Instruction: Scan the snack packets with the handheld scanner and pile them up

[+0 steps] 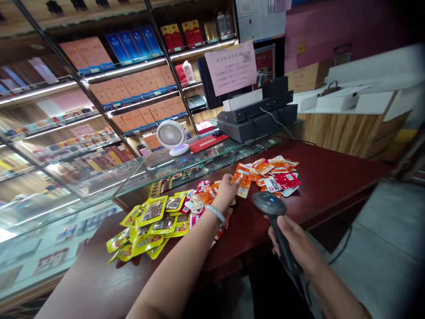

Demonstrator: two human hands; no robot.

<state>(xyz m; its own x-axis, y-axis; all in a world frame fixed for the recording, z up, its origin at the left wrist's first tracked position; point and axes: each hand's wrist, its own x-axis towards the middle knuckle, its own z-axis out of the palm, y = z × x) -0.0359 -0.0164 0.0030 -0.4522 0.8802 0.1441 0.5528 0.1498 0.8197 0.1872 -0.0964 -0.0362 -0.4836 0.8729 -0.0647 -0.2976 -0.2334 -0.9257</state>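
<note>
My left hand (227,191), with a pale bangle (215,213) on its wrist, reaches over the counter and pinches the edge of an orange snack packet (244,180). A dark barcode scanner (269,204) with a lit blue spot is gripped by its handle in my right hand (294,237), at the counter's front edge. Beside my left wrist are more orange and red packets (205,195), partly hidden by the arm. To their left spreads a pile of yellow snack packets (154,212). Right of the pinched packet lies another group of red and orange packets (287,180).
A glass display case (186,170) borders the dark red counter (335,173). On the glass stand a white fan (171,135) and a red booklet (208,144), near a black cash-register unit (255,122). A pink notice (231,68) covers a monitor. Stocked shelves (133,88) rise behind.
</note>
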